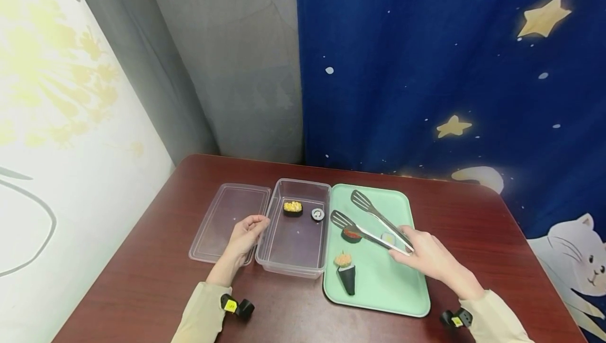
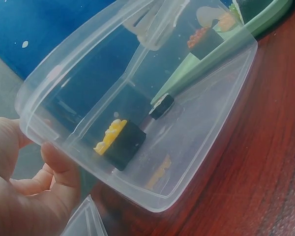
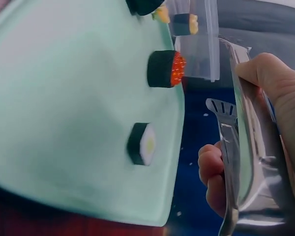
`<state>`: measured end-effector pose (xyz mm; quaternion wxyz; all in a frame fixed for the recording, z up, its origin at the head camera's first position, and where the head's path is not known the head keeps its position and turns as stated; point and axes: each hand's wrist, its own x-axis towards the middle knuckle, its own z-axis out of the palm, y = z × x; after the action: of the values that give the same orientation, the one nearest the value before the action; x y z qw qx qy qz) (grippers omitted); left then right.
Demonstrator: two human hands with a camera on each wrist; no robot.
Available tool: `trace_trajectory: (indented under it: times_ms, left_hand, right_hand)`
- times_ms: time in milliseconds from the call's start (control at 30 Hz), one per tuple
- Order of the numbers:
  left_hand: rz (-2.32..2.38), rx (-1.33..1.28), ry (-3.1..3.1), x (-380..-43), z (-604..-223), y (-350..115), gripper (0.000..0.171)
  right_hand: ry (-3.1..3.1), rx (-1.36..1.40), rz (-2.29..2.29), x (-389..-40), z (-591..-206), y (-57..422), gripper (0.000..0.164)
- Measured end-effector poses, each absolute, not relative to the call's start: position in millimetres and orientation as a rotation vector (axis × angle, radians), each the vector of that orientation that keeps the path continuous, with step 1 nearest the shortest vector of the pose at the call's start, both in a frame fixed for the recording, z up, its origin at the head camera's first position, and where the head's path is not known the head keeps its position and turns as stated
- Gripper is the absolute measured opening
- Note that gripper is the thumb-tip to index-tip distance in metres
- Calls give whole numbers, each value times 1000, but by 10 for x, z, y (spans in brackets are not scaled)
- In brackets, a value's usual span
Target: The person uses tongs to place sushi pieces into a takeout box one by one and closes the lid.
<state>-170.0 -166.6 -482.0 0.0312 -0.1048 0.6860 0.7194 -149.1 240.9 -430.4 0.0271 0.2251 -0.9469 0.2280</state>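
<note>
My left hand (image 1: pixel 248 233) pinches the left rim of a clear plastic container (image 1: pixel 291 268), thumb and finger at its edge. Inside the container lie a toy corn-topped sushi (image 1: pixel 293 209) and a small sushi roll (image 1: pixel 317 214). My right hand (image 1: pixel 428 253) grips metal tongs (image 3: pixel 260 167), their two slotted heads spread apart above a mint-green tray (image 1: pixel 393 293). On the tray are a red roe sushi (image 3: pixel 162 69), a roll with a yellow centre (image 3: pixel 141 143) and a dark cone-shaped hand roll (image 1: pixel 347 279). One tong arm partly covers the roe sushi in the head view.
A clear lid (image 1: pixel 220 222) lies flat left of the container, partly behind my left hand. Container and tray stand side by side on a dark red wooden table (image 1: pixel 279 311). A blue curtain (image 1: pixel 379 96) with stars and a grey curtain (image 1: pixel 251 96) hang behind the table.
</note>
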Motion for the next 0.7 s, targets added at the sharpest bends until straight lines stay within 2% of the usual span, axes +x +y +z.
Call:
trace_trajectory:
  times_ms: [167, 400, 700]
  left_hand:
    - [2223, -312, 2115, -1704, -4832, -1671, 15]
    - [2236, -302, 2107, -1705, -4826, -1666, 16]
    - [2231, -325, 2111, -1703, -4835, -1666, 13]
  right_hand:
    - [-2879, 719, 718, -1422, -4461, 2485, 34]
    - [-2872, 708, 746, -1379, -4627, 2541, 43]
    - [-2893, 713, 725, -1353, -4689, 2554, 39]
